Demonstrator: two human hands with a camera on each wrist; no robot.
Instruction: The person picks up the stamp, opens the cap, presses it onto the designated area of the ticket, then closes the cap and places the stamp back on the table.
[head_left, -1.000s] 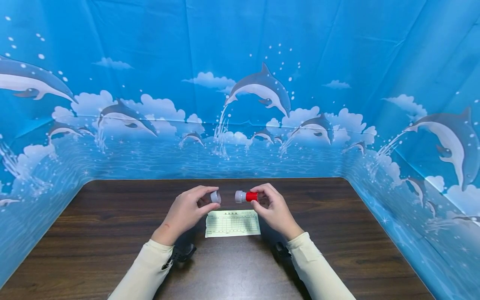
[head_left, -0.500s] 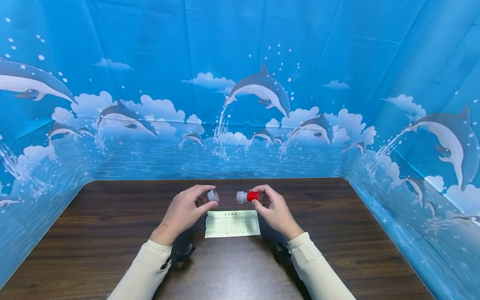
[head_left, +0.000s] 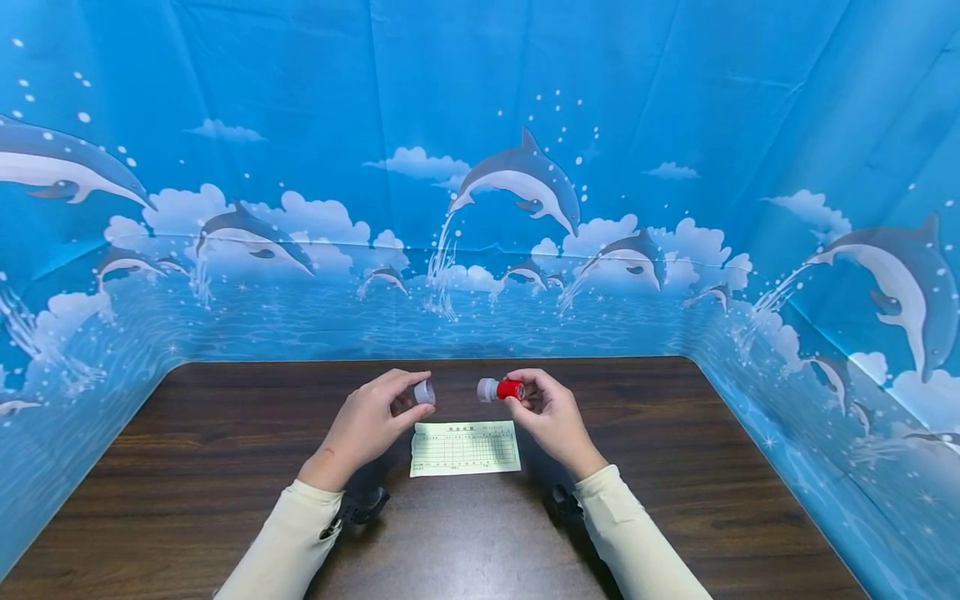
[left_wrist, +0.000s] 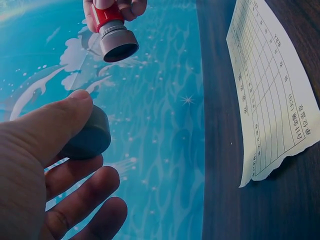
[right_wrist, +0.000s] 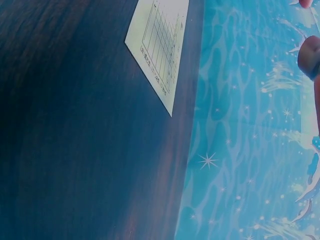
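Cylinder point(head_left: 511, 390), partly red, sits pinched between right fingers point(head_left: 521, 412); left fingers point(head_left: 415, 414) pinch a pale cap point(head_left: 425, 392).

Cream long sleeves point(head_left: 283, 543), snug cuffs, black wrist cameras point(head_left: 366, 505)

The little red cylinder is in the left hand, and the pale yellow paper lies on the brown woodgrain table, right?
Not the left hand: the head view shows the right hand holding the little red cylinder. The pale yellow paper does lie on the brown woodgrain table.
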